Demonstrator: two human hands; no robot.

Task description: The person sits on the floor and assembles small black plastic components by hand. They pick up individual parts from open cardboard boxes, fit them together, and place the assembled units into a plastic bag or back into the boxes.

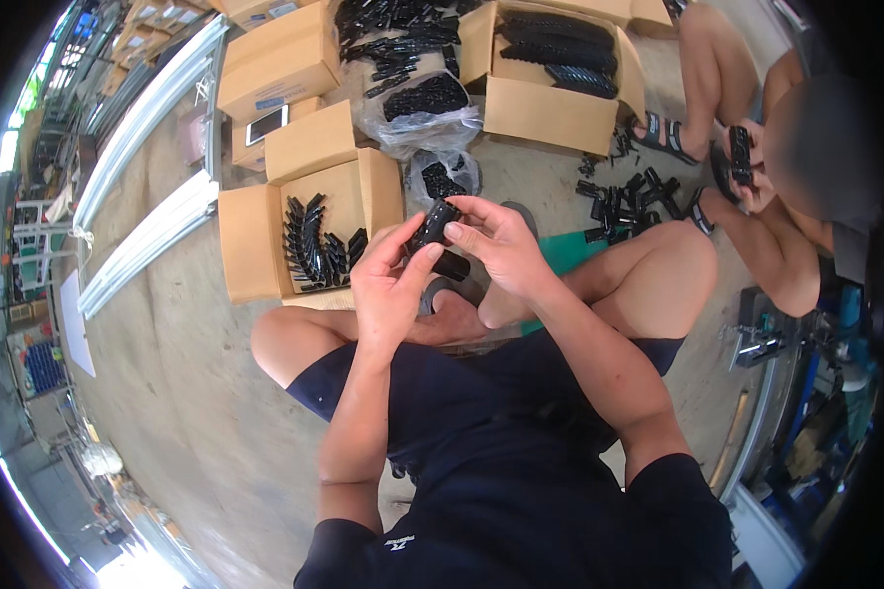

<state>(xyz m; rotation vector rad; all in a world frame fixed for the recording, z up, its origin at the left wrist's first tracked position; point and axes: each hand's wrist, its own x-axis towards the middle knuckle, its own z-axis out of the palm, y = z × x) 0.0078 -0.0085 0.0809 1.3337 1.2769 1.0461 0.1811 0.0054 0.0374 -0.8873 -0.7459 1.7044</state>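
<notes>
Both my hands hold a glossy black pipe joint [436, 222] in front of me, above my crossed legs. My left hand [387, 285] pinches its lower left side between thumb and fingers. On its upper right end the thumb and fingers of my right hand [504, 243] are closed. Another dark tubular part [451, 263] shows just below my hands; whether it joins the held piece I cannot tell. To the left of my hands stands an open carton [248, 247] with rows of similar black joints [310, 240] inside.
See-through plastic bags [442, 130] of small black parts lie ahead, near a carton [543, 116] of black pieces. Loose black joints [627, 208] are heaped at right. There a co-worker's hands [751, 167] hold a black joint. A phone [267, 125] rests on a carton.
</notes>
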